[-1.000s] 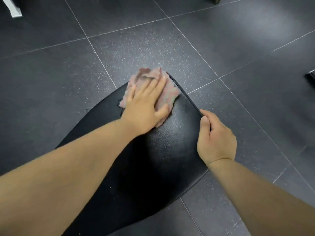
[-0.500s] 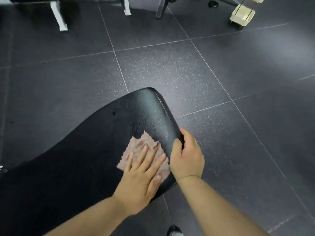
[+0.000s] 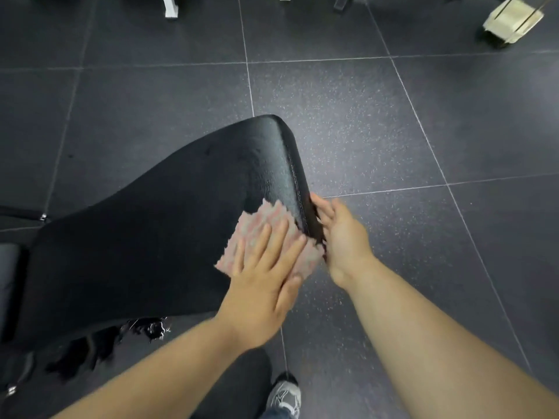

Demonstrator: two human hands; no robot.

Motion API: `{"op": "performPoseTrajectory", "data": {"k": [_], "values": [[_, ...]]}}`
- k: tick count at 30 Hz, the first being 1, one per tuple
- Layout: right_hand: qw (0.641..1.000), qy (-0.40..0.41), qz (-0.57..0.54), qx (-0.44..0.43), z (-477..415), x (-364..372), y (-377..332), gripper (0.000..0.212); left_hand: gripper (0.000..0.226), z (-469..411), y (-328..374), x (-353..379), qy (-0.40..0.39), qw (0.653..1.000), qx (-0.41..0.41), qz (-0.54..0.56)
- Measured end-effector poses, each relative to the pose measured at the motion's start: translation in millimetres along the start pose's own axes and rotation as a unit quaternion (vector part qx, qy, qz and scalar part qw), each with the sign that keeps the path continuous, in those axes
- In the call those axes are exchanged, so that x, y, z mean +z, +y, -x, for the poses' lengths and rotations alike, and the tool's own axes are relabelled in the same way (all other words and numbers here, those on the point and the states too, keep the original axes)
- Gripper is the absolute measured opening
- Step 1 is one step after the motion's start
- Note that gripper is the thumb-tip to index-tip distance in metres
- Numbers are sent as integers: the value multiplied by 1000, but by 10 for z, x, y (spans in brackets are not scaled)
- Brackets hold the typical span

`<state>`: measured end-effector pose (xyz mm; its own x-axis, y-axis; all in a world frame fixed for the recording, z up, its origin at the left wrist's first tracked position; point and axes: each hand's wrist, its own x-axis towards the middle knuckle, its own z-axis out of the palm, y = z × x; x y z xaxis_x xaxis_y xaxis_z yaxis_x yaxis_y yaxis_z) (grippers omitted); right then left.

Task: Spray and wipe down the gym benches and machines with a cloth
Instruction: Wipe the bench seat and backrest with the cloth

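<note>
Pressing cloth [image 3: 260, 220] flat on the black bench [image 3: 151, 237] near its right edge: left hand [image 3: 266, 276], fingers straight and spread | right hand [image 3: 341, 234] lies against the bench's side just beside the cloth, fingers fairly straight (blurred), holding nothing | speckled floor [image 3: 363, 131] below; grey shoe [image 3: 286, 394].

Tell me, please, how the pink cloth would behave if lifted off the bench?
Probably floppy: the cloth lies flat under the left hand, conforming to the bench pad. Its thin, ragged edges suggest it is light.
</note>
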<state>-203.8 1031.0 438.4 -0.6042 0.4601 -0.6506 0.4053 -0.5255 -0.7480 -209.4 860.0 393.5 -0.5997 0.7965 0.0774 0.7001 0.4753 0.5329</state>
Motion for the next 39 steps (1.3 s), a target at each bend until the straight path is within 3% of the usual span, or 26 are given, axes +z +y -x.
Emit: {"op": "performPoseTrajectory", "data": {"k": [4,8,10,12,15,19,23,25,28,31,33,36,39], "values": [[983,101,130,-77,12,225,1,33,57,237,-301,-93,-10,1000,-1,-6],[952,137,239,-134,-79,383,-152,25,80,-956,-763,-273,-1,980,-197,28],[926,116,326,-150,-165,517,-246,27,65,-1234,-712,-279,-2,969,-246,33],[876,111,438,-166,-272,657,-319,35,60,-1008,-566,-268,5,978,-206,29],[824,140,525,-164,-411,801,-406,46,62,-157,-599,-195,4,998,-62,-13],[808,196,540,-131,-493,909,-456,49,62,321,-1076,-258,-35,998,-33,-35],[758,231,581,-185,-513,944,-384,49,85,-859,-1620,-365,-18,972,-235,8],[744,225,595,-205,-527,950,-366,52,83,-1459,-1744,-436,13,954,-297,30],[737,223,602,-209,-556,936,-353,56,70,-1579,-1475,-376,36,970,-237,27],[741,218,596,-220,-551,917,-344,58,61,-754,-1075,-303,28,994,-96,42],[738,206,598,-234,-520,913,-325,61,59,-63,-982,-232,1,998,-57,22],[724,182,609,-269,-488,925,-317,61,59,232,-1102,-250,-22,995,-97,23],[719,174,613,-277,-479,937,-321,56,60,-545,-1335,-387,-4,975,-218,40]]}}
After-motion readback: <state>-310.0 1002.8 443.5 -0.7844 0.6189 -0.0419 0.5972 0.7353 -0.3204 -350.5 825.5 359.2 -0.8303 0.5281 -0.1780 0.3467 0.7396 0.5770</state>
